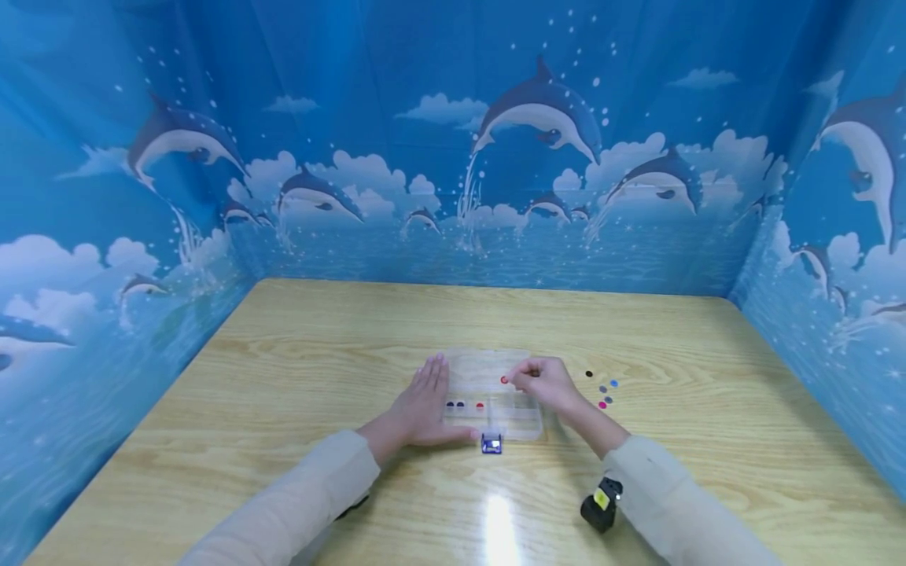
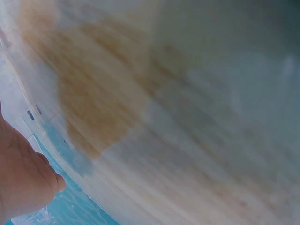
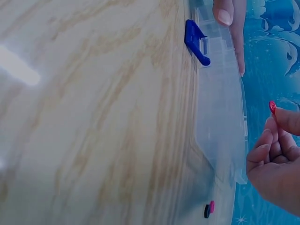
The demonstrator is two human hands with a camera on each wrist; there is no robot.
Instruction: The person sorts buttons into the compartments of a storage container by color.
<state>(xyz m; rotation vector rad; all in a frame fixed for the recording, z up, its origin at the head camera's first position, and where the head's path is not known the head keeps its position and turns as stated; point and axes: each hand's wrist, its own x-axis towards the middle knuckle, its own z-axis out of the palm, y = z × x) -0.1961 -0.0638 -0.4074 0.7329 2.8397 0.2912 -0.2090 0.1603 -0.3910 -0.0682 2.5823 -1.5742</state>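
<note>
A clear plastic compartment box (image 1: 524, 424) lies on the table, its lid (image 1: 477, 369) folded back flat behind it. My left hand (image 1: 422, 405) rests along the box's left side, fingers straight and thumb stretched toward the blue latch (image 1: 491, 443) at the front. Between thumb and finger, my right hand (image 1: 548, 383) pinches a small red button (image 1: 504, 380) above the lid; the right wrist view shows that red button (image 3: 272, 107) held up clear of the box. Dark buttons (image 1: 460, 405) and another red button (image 1: 480, 406) sit in the left part of the box.
Several loose buttons (image 1: 603, 389), in blue, grey, pink and black, lie on the wooden table (image 1: 340, 330) right of the box. A dolphin-printed curtain (image 1: 396, 173) surrounds the table's back and sides. A black wrist camera (image 1: 600, 509) hangs under the right sleeve.
</note>
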